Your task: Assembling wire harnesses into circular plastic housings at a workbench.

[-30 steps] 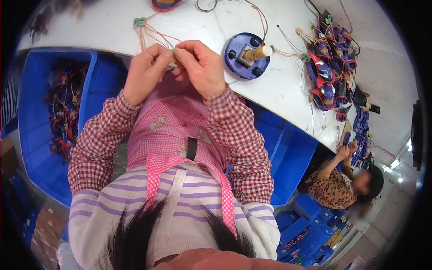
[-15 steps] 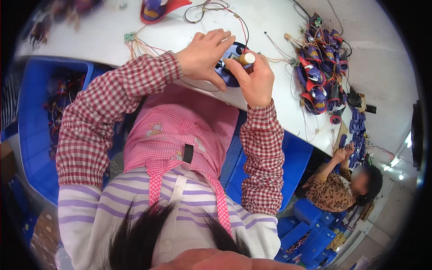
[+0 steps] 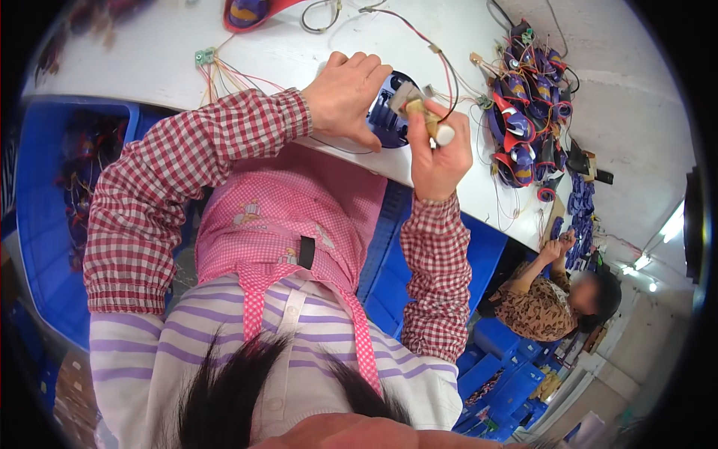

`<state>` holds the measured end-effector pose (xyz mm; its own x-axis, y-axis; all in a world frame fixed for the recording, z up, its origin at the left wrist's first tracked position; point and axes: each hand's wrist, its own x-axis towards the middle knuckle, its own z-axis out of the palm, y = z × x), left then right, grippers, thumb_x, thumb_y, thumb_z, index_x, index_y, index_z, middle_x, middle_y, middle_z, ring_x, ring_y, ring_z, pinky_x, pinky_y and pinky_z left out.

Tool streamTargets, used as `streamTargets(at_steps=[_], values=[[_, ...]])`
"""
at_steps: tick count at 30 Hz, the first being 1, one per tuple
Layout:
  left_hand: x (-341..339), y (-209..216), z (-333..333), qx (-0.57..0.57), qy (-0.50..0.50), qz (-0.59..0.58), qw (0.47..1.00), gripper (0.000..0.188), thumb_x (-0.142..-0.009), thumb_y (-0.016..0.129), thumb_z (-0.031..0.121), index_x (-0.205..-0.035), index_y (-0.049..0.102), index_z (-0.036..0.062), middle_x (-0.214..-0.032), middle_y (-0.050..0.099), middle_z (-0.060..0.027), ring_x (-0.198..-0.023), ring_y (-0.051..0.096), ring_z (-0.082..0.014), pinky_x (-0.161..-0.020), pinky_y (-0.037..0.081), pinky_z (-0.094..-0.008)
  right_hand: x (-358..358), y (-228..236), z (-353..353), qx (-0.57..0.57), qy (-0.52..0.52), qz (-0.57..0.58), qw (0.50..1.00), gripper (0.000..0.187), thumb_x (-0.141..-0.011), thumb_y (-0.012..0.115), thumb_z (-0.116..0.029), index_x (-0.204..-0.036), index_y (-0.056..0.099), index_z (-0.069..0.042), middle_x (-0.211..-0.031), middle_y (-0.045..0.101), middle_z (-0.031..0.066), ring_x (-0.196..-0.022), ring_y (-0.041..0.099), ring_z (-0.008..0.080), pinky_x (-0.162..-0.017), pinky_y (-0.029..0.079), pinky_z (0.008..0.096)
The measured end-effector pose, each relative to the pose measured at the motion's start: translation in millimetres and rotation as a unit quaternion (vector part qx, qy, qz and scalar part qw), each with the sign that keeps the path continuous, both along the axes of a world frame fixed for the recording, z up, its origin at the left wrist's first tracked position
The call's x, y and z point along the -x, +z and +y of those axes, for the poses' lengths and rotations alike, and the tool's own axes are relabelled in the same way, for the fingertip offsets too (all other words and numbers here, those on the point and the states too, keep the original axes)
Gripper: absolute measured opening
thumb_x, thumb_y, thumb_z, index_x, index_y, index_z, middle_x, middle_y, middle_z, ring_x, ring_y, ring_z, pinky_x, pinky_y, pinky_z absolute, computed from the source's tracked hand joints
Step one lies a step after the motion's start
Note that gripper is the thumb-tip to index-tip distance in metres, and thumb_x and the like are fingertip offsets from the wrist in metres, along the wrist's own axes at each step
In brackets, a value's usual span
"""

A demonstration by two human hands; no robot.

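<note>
On the white table in front of me lies a dark blue, rounded plastic shell (image 3: 384,129) with its hollow inside facing up. My left hand (image 3: 340,97) grips it from the left, thumb at the near edge and fingers along the far side. Just right of the shell, my right hand (image 3: 443,165) pinches a tan cylindrical part (image 3: 419,114) with a white round end and a grey block at its other end. The grey block hangs over the shell's right edge. Red and black wires (image 3: 443,60) loop away from the held part.
A pile of purple-and-red shells (image 3: 520,120) with wires lies at the right. A green circuit board (image 3: 204,57) and a red-rimmed shell (image 3: 247,13) are at the left. Blue bins (image 3: 45,217) stand below the table edge. A co-worker (image 3: 535,307) sits at the far right.
My right hand has moved right and toward me, tilting the tan part away from over the shell, so more of the shell's inside shows. My left hand keeps hold of the shell.
</note>
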<state>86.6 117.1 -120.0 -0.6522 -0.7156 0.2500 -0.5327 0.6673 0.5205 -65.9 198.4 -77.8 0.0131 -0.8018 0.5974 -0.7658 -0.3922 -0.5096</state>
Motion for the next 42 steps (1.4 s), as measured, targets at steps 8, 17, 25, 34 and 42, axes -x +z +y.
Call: streamTargets(at_steps=[8,17,25,34,42], values=[[2,-5,2,0.025,0.013,0.048,0.998,0.097,-0.046,0.081,0.046,-0.123,0.043,0.0007,-0.108,0.049,-0.0123,-0.1,0.046,-0.0267,-0.094,0.028,-0.0411,-4,-9,-4,-0.034,-0.019,-0.022,0.999,0.019,-0.074,0.07,0.0,-0.091,0.062,0.0,-0.081,0.057,0.0064,-0.062,0.052,0.014,-0.054,0.043,0.023],[2,-9,3,0.024,0.027,0.073,0.997,0.095,-0.045,0.082,0.043,-0.121,0.044,0.0024,-0.106,0.049,-0.0115,-0.099,0.047,-0.0267,-0.094,0.028,-0.0408,-14,-5,-3,-0.075,-0.013,0.039,0.996,0.016,-0.075,0.07,-0.003,-0.089,0.062,-0.001,-0.079,0.056,0.0047,-0.062,0.051,0.0115,-0.053,0.042,0.022],[4,0,5,0.005,0.016,0.027,1.0,0.097,-0.046,0.083,0.047,-0.124,0.044,0.0034,-0.11,0.049,-0.0118,-0.102,0.047,-0.0269,-0.095,0.028,-0.0413,6,3,-17,-0.212,0.018,-0.023,0.977,0.016,-0.077,0.068,-0.009,-0.088,0.062,-0.001,-0.078,0.057,0.005,-0.062,0.051,0.0116,-0.053,0.043,0.023],[-22,23,12,0.058,0.055,0.021,0.997,0.098,-0.052,0.08,0.049,-0.129,0.041,0.002,-0.118,0.049,-0.0143,-0.109,0.047,-0.0275,-0.097,0.03,-0.0422,-1,1,-18,-0.147,0.006,-0.011,0.989,0.024,-0.071,0.072,-0.012,-0.089,0.06,0.0,-0.076,0.055,0.0069,-0.06,0.049,0.0168,-0.053,0.042,0.0266],[-123,8,131,-0.165,0.337,0.375,0.847,0.019,-0.084,0.06,0.008,-0.102,0.056,0.0006,-0.083,0.056,-0.0054,-0.07,0.05,-0.0104,-0.063,0.043,-0.0198,-52,-2,27,-0.03,0.143,0.003,0.989,0.028,-0.077,0.068,-0.011,-0.101,0.059,0.001,-0.088,0.054,0.009,-0.062,0.052,0.0167,-0.052,0.045,0.0268]])
